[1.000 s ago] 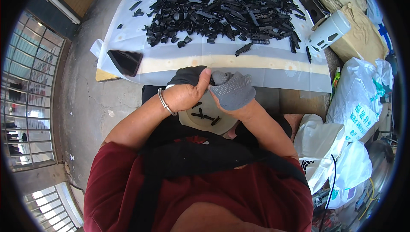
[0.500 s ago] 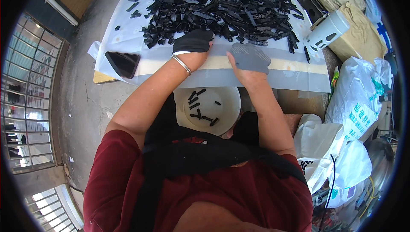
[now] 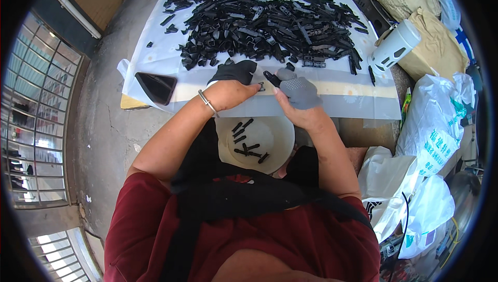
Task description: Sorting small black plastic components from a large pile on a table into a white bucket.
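Note:
My left hand (image 3: pixel 232 89), in a black half-finger glove with a bangle at the wrist, pinches a small dark plastic piece (image 3: pixel 261 86) between thumb and fingers. Close beside it, my right hand (image 3: pixel 299 93), in a grey dotted glove, grips a longer black plastic piece (image 3: pixel 271 79) that points toward the left hand. Both hands are over the near edge of the table, just in front of a big heap of black plastic parts (image 3: pixel 249 28). Below the table edge stands a pale bucket (image 3: pixel 277 142) with several short black pieces (image 3: pixel 251 149) lying in it.
A dark phone (image 3: pixel 156 88) lies on the left of the floral-covered table (image 3: pixel 358 91). At the table's right are a white tumbler (image 3: pixel 397 46) and a thin black stick (image 3: pixel 371 75). White plastic sacks (image 3: pixel 430 121) and brown paper bags (image 3: pixel 436 38) crowd the right side.
Both hands have drawn back from the heap toward me. Black pieces now show between their fingers. In the bucket, the lone piece seen apart at the right is gone from that spot.

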{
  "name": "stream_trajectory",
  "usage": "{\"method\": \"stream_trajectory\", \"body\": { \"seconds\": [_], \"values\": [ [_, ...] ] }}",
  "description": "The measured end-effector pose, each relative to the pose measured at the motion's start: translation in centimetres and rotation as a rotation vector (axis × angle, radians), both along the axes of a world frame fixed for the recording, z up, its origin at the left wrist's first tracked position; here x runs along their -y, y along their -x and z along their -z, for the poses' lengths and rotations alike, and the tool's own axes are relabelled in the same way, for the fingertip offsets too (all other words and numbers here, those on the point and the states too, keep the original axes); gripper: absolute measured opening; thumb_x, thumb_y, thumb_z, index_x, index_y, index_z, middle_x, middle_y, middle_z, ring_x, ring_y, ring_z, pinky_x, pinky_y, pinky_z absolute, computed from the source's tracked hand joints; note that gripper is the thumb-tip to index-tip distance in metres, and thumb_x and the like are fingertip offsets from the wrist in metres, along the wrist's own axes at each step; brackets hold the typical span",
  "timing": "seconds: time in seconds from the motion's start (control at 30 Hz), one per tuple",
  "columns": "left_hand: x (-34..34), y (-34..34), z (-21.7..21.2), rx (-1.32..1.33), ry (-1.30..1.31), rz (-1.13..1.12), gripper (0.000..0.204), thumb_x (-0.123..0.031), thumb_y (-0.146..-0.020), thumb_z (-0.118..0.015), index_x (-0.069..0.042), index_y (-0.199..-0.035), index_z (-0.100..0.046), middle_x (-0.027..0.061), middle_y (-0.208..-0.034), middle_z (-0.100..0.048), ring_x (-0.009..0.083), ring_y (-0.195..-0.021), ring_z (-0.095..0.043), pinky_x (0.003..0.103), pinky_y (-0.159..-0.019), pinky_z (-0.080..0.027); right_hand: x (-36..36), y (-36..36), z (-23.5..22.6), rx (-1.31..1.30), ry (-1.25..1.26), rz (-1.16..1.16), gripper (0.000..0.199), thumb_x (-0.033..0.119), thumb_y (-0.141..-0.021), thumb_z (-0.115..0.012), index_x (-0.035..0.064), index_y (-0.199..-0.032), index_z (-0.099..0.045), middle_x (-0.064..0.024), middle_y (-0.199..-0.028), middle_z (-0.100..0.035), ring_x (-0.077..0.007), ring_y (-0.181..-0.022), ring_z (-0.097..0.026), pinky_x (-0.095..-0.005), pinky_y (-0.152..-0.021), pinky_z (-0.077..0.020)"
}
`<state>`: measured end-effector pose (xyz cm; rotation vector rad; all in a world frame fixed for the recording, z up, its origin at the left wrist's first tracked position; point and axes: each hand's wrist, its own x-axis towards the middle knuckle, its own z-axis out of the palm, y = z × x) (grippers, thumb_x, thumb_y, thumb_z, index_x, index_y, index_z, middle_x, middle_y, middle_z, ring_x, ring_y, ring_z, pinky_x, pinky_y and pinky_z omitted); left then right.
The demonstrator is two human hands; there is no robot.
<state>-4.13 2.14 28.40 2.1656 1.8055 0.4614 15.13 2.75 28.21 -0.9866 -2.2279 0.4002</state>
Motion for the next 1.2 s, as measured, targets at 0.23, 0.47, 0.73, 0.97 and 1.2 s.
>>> {"method": "stream_trajectory", "body": {
  "seconds": [0.23, 0.47, 0.73, 0.97, 1.2],
  "values": [
    [3.5, 1.2, -1.0, 0.647, 0.276, 0.118, 0.034, -0.013, -0.077, -0.062, -0.005, -0.109, -0.055, 0.0054, -0.091, -0.061, 0.0098, -0.080, -0.055, 0.024, -0.074, -0.044, 1.3, 0.7, 0.8, 0.010, 0.069, -0.230, 0.025, 0.027, -0.078, -0.060, 0.0054, -0.092, -0.059, -0.0127, -0.077, -0.059, -0.0307, -0.070, -0.055, -0.0398, -0.061, -0.0426],
    [5.2, 1.8, -0.1, 0.876, 0.378, 0.123, 0.036, -0.019, -0.085, -0.056, -0.001, -0.115, -0.053, 0.0064, -0.102, -0.060, 0.0095, -0.088, -0.053, 0.025, -0.078, -0.044, 2.5, 1.8, 1.1, -0.083, 0.016, -0.276, 0.026, 0.026, -0.079, -0.062, 0.0052, -0.095, -0.060, -0.0109, -0.081, -0.060, -0.0264, -0.073, -0.057, -0.0338, -0.064, -0.0441],
    [6.5, -1.2, -0.2, 0.999, 0.357, -0.245, 0.037, -0.030, -0.092, -0.042, 0.000, -0.107, -0.057, 0.0081, -0.093, -0.061, 0.0136, -0.083, -0.055, 0.026, -0.074, -0.044, 3.1, 3.2, 0.9, -0.192, -0.073, -0.131, 0.020, 0.024, -0.082, -0.059, 0.0043, -0.087, -0.061, -0.0092, -0.077, -0.060, -0.0273, -0.069, -0.056, -0.0359, -0.062, -0.0433],
    [5.6, -0.2, 1.7, 1.112, 0.195, -0.232, 0.042, -0.036, -0.091, -0.041, 0.002, -0.093, -0.059, 0.0070, -0.081, -0.062, 0.0156, -0.072, -0.055, 0.029, -0.069, -0.045, 2.5, 0.4, -0.3, -0.031, 0.047, -0.108, 0.025, 0.022, -0.081, -0.059, 0.0026, -0.096, -0.059, -0.0120, -0.078, -0.059, -0.0262, -0.068, -0.056, -0.0343, -0.060, -0.0435],
    [5.2, -0.4, 0.8, 0.785, -0.020, -0.069, 0.037, -0.030, -0.093, -0.038, 0.000, -0.089, -0.058, 0.0167, -0.079, -0.061, 0.0311, -0.073, -0.058, 0.033, -0.069, -0.045, 3.1, 0.4, -0.3, 0.135, -0.185, -0.066, 0.020, 0.024, -0.081, -0.057, 0.0046, -0.082, -0.061, -0.0105, -0.076, -0.059, -0.0293, -0.070, -0.054, -0.0387, -0.062, -0.0422]
  ]
}}
